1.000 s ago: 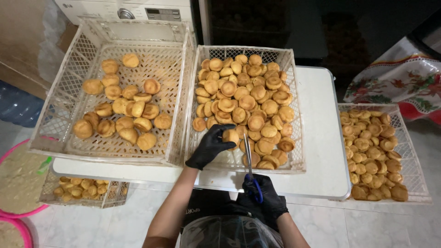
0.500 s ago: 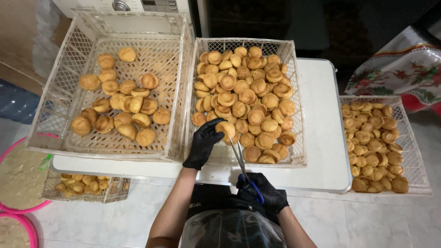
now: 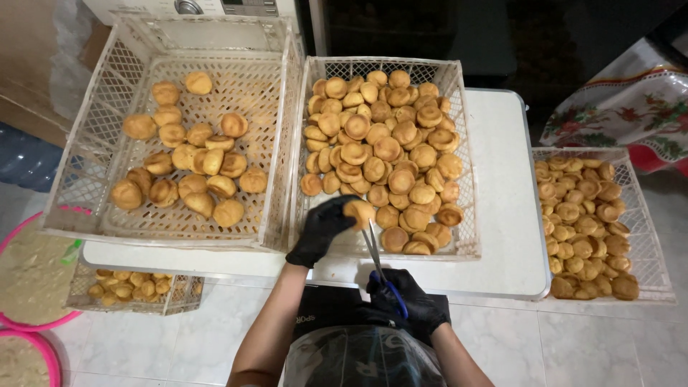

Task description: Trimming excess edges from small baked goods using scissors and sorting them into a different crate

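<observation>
a golden round bun (image 3: 357, 211) sits pinched in the left hand (image 3: 324, 228), held just above the near edge of the middle crate (image 3: 464, 215). that hand wears a black glove and its fingers curl around the bun's left side. the tips of a pair of scissors (image 3: 374, 249) meet the bun from below, blades slanting up from the right hand (image 3: 405, 302), which is also black-gloved and grips the blue handles over the near edge of the white table (image 3: 502, 251). the middle crate is heaped with many more buns of the same kind. beside it on the left, touching wall to wall, a second white lattice crate (image 3: 86, 136) holds a thinner scatter of buns. a third crate (image 3: 648, 236) of buns stands lower, off the table's right side, and a fourth (image 3: 179, 294) shows under the table's left corner. pink-rimmed tubs (image 3: 14, 240) sit on the tiled floor at far left.
</observation>
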